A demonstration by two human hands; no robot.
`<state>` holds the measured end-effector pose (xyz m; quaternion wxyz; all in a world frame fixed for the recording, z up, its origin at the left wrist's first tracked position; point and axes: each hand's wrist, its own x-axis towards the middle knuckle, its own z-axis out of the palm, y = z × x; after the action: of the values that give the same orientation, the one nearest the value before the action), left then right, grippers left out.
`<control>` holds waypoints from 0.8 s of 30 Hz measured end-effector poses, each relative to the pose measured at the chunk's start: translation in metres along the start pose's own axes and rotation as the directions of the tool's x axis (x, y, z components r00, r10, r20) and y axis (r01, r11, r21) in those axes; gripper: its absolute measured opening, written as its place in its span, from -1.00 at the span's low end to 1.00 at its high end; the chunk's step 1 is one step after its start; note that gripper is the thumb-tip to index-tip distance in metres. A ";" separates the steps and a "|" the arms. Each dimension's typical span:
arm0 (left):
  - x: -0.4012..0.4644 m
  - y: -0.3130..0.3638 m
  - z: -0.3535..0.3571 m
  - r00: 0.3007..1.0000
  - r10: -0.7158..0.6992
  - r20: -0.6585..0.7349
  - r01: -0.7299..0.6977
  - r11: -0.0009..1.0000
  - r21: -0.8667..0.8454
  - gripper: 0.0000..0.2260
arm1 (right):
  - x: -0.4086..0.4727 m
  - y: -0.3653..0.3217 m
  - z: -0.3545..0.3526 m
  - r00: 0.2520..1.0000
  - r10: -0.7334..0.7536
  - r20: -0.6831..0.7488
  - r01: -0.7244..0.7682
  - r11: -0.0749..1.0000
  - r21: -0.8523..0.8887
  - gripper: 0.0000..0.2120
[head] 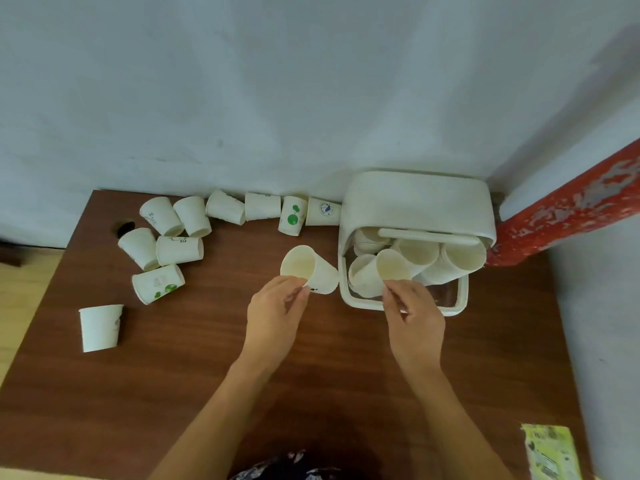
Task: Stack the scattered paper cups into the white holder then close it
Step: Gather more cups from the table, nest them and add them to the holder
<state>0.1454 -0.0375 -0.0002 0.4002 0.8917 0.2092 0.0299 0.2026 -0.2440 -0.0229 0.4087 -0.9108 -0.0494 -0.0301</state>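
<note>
Scattered cups (180, 251) on the table (207, 341) left of the holder (415, 209), more cups (419, 252) inside it.

plain home corner: wooden table (207, 358) against bare whitewashed wall (242, 98).

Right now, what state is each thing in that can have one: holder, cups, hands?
White holder: on the table, lid raised, open.
Cups in holder: several, tilted, not nested.
Left hand: pinches a cup by its rim, beside the holder.
Right hand: pinches a cup at the holder's front.
Scattered cups: mostly on their sides.
Lone cup: standing mouth down.
</note>
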 end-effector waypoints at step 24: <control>-0.006 0.052 0.045 0.993 0.112 -0.030 -0.105 0.979 0.173 -0.80 | 0.023 0.045 0.049 0.950 -0.149 0.276 0.237 0.917 -0.321 -0.92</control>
<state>0.1677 -0.1021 0.0081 0.3156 0.9321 0.1700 0.0511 0.2314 -0.2354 -0.0866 0.2257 -0.9561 -0.1839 0.0340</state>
